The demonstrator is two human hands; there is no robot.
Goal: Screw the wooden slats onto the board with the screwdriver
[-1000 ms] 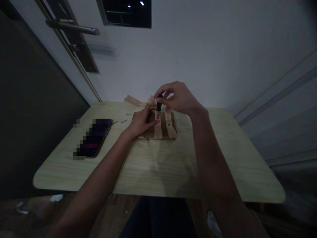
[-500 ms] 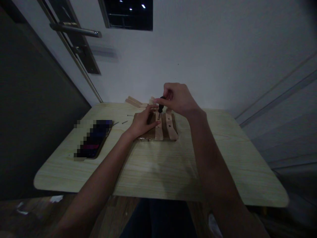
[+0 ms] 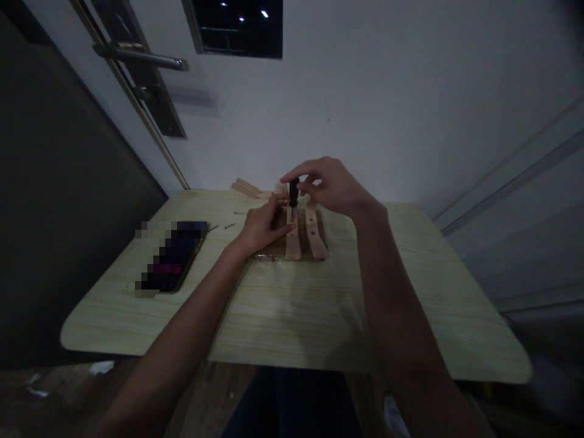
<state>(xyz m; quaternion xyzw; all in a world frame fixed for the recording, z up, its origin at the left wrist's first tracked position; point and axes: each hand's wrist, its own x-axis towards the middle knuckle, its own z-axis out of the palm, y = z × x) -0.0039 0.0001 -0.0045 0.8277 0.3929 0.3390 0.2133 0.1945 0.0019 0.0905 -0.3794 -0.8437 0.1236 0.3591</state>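
Note:
A small dark wooden board (image 3: 319, 226) lies near the far edge of the table, with two pale wooden slats (image 3: 316, 231) lying on it lengthwise. My right hand (image 3: 331, 185) pinches the black handle of a short screwdriver (image 3: 293, 193), which stands upright with its tip on the left slat. My left hand (image 3: 261, 226) rests flat on the board's left side, fingers pressed against the left slat beside the screwdriver tip.
A phone (image 3: 173, 255) lies on the light wooden table (image 3: 292, 316) at the left. A couple of loose screws (image 3: 229, 224) lie between phone and board. More pale slats (image 3: 249, 187) sit at the far edge. A door with a metal handle (image 3: 141, 56) stands behind.
My right hand's fingers have shifted around the screwdriver handle, and the screwdriver stands more upright than half a second ago. The left hand has stayed on the board.

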